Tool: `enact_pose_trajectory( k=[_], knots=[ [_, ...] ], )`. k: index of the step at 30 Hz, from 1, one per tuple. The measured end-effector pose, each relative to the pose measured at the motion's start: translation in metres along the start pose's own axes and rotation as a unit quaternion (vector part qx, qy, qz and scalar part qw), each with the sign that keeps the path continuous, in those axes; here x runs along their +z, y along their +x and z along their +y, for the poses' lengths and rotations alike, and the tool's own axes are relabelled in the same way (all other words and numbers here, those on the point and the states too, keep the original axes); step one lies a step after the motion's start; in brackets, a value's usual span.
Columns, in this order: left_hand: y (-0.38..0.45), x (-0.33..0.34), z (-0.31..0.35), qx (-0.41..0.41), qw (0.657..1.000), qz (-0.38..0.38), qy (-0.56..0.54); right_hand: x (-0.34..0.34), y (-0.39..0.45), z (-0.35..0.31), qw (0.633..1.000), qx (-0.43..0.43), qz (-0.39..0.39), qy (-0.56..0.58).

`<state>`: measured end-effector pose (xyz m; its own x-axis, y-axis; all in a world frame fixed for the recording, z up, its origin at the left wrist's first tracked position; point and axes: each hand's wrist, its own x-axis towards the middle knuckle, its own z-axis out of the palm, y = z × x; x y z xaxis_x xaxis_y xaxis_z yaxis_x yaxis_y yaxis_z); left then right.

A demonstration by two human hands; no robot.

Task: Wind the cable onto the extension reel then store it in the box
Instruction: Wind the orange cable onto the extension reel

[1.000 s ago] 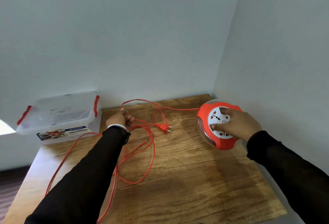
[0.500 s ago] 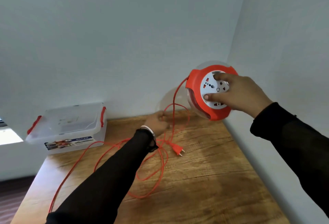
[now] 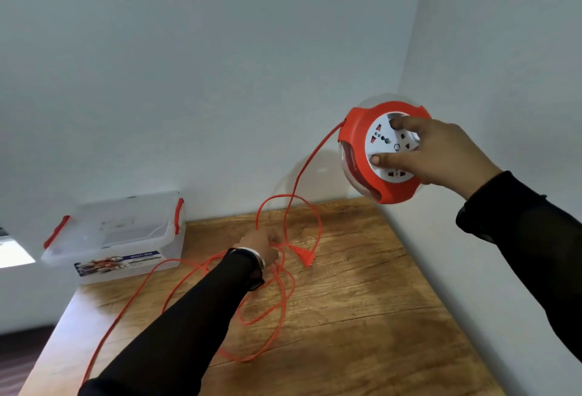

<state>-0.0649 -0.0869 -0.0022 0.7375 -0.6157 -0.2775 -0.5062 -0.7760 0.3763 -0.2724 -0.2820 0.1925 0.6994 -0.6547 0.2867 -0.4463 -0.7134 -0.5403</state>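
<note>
- The step in hand, as I judge it, is starting the wind: the right hand holds the extension reel up off the worktop, at about 2 o'clock in the view, thumb and fingers pinching its white socket face.
- To do it well, turn that face steadily while keeping the reel level.
- The left hand has its grip closed on the cable near the middle of the view; it should feed the cable with light tension so loops do not snag.
- The cable is thin and orange, running from the reel's 9 o'clock side down into loose tangled loops on the worktop, the plug lying just right of the left hand.
- The box sits lidded at 9 o'clock, clear with red clips.
</note>
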Motion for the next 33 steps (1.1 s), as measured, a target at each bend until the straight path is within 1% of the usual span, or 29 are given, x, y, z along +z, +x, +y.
enact_pose_trajectory(
  k=[4, 7, 9, 11, 13, 15, 17, 19, 21, 22, 24, 25, 28, 29, 31, 33],
  knots=[
    [-0.004, 0.014, 0.000, -0.020, 0.999, 0.021, 0.031, 0.016, -0.008, 0.011, 0.999, 0.020, -0.028, 0.007],
    [-0.004, 0.020, 0.004, -0.009, 1.000, 0.018, 0.024, 0.030, -0.015, 0.020, 0.998, 0.020, -0.054, -0.022],
    [-0.002, 0.021, 0.004, 0.004, 1.000, 0.020, -0.022, 0.041, -0.021, 0.029, 0.995, 0.020, -0.078, -0.053],
    [-0.004, 0.016, 0.002, -0.001, 0.993, 0.039, -0.111, 0.055, -0.027, 0.039, 0.990, 0.027, -0.105, -0.087],
    [-0.006, 0.009, -0.001, -0.006, 0.974, 0.064, -0.215, 0.069, -0.033, 0.048, 0.984, 0.037, -0.133, -0.115],
    [-0.012, 0.000, -0.001, -0.008, 0.945, 0.075, -0.319, 0.083, -0.038, 0.054, 0.979, 0.042, -0.154, -0.126],
    [-0.014, -0.007, -0.001, -0.016, 0.913, 0.097, -0.396, 0.093, -0.042, 0.059, 0.977, 0.049, -0.165, -0.123],
    [-0.010, -0.012, -0.004, -0.037, 0.877, 0.146, -0.456, 0.102, -0.044, 0.061, 0.974, 0.054, -0.180, -0.130],
    [-0.004, -0.016, -0.009, -0.079, 0.843, 0.184, -0.499, 0.107, -0.043, 0.063, 0.971, 0.056, -0.191, -0.135],
    [-0.002, -0.017, -0.013, -0.100, 0.831, 0.196, -0.511, 0.109, -0.042, 0.064, 0.970, 0.057, -0.193, -0.136],
    [0.000, -0.017, -0.022, -0.132, 0.822, 0.202, -0.515, 0.110, -0.039, 0.065, 0.971, 0.060, -0.190, -0.134],
    [-0.001, -0.016, -0.027, -0.143, 0.831, 0.203, -0.498, 0.110, -0.037, 0.065, 0.972, 0.061, -0.184, -0.130],
    [-0.007, -0.015, -0.042, -0.175, 0.899, 0.198, -0.349, 0.104, -0.030, 0.064, 0.981, 0.057, -0.151, -0.108],
    [-0.008, -0.016, -0.045, -0.191, 0.913, 0.185, -0.308, 0.102, -0.027, 0.062, 0.983, 0.054, -0.141, -0.104],
    [-0.010, -0.019, -0.047, -0.219, 0.925, 0.161, -0.265, 0.097, -0.023, 0.059, 0.985, 0.045, -0.129, -0.105],
    [-0.011, -0.019, -0.042, -0.205, 0.932, 0.189, -0.233, 0.094, -0.021, 0.056, 0.986, 0.036, -0.124, -0.109]
  ],
)
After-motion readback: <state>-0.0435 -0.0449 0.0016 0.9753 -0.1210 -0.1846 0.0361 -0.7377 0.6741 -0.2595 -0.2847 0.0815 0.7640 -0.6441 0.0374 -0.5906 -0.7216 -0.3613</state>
